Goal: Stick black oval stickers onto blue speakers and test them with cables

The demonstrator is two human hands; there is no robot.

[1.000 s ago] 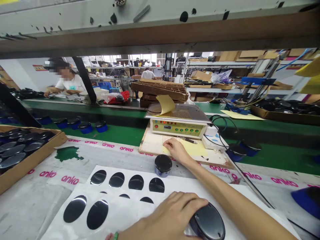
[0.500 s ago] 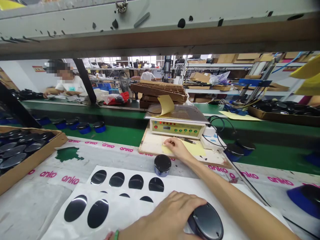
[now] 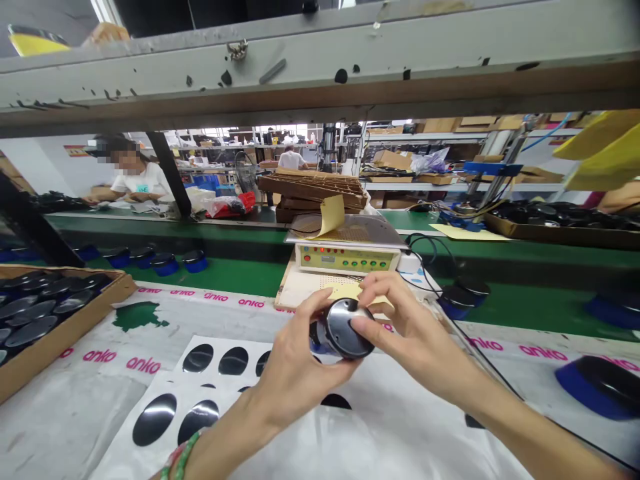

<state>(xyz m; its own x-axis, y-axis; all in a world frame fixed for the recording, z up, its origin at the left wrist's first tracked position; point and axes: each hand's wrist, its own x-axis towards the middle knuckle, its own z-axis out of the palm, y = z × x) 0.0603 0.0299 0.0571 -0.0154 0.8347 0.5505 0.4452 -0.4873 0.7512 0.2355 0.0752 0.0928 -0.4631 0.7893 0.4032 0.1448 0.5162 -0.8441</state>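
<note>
My left hand is closed around a round, dark-faced piece and holds it up with its glossy face tilted toward me. My right hand has its thumb on that face and its fingers bent near the upper rim. Anything small between those fingertips is too small to make out. Partly hidden by the left hand, a bluish round piece shows just behind. Beneath the hands lie white sheets with glossy black discs.
Beyond the hands stands a control box with buttons, with a yellow sheet on top. A cardboard tray of black round pieces is at left. Blue-and-black pieces sit on the green surface. A cable runs along the right. One person sits opposite.
My left hand has raised the round piece from low right toward the middle. My right hand has come back from the yellow sheet by the control box to the piece's face.
</note>
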